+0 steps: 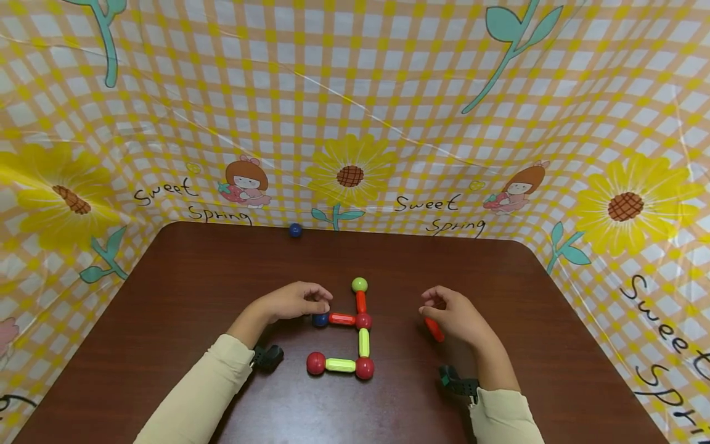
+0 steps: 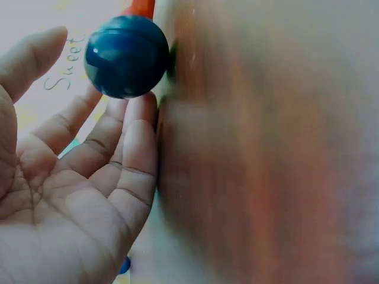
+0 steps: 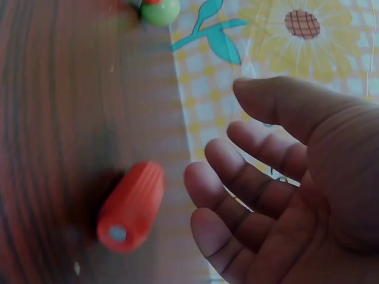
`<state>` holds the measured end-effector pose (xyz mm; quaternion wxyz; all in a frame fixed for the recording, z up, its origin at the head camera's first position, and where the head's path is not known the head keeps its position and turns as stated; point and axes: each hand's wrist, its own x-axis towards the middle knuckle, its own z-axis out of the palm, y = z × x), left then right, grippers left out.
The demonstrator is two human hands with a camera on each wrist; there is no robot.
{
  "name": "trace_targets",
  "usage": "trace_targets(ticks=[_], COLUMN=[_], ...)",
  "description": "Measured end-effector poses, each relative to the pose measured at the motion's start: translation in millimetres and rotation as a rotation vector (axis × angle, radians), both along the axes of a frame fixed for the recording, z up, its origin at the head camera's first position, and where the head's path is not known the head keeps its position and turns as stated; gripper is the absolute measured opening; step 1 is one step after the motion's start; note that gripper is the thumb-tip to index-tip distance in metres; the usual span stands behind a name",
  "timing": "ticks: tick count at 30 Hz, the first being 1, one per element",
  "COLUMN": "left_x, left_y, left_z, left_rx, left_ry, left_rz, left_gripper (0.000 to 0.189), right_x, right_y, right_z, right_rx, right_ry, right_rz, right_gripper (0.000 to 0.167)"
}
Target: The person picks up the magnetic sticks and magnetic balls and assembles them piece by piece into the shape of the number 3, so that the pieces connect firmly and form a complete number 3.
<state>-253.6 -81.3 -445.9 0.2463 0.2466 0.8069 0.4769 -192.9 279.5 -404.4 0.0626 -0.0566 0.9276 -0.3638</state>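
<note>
On the table, red sticks (image 1: 342, 319) and yellow-green sticks (image 1: 341, 365) are joined by balls into an angular figure. My left hand (image 1: 294, 301) is beside the blue ball (image 1: 320, 319) at the end of one red stick. In the left wrist view its thumb stands away from the blue ball (image 2: 127, 57), and loosely bent fingers are behind or against it; touch is hard to tell. Over a loose red stick (image 1: 434, 329) hovers my right hand (image 1: 456, 314). The right wrist view shows its relaxed fingers apart from that red stick (image 3: 131, 207), holding nothing.
Another blue ball (image 1: 295, 230) lies at the table's far edge. A green ball (image 1: 359, 284) tops the figure, and red balls (image 1: 364, 368) sit at its corners. Checked cloth (image 1: 355, 92) hangs behind and along both sides of the dark table (image 1: 222, 265).
</note>
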Motion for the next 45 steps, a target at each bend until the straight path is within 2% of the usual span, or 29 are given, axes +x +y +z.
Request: trace_targets(ticks=[6,13,21,29,37,45], left_x=[15.2,23.0,23.9,24.2,24.1,24.1], left_y=[-6.3,-9.0,-8.0,-8.7,-7.1,-7.0], left_z=[-4.0,-4.0,-6.7,-8.3,-8.6,-9.6], left_rx=[0.013,-0.006,-0.007,0.021,0.032,0.043], left_ry=[0.042,0.091,0.088,0.068,0.057,0.048], left_rz=[0.028,0.057,0.086,0.097,0.107,0.108], left_gripper=[0.032,0.029,0.024,0.024,0.023,0.023], right_x=[7.0,10.6,10.6,9.7,5.2,-3.9], right_y=[13.0,26.4,25.8,24.1,23.3,12.6], right_z=[-3.7,-8.2,-12.1,-15.6,-19.2,-20.7], right_rx=[0.081,0.117,0.11,0.108,0.086,-0.018], right_ry=[0.024,0.003,-0.062,-0.074,-0.02,0.03], right_rz=[0.047,0.069,0.108,0.11,0.129,0.13], right_gripper=[0.027,0.024,0.023,0.022,0.016,0.013])
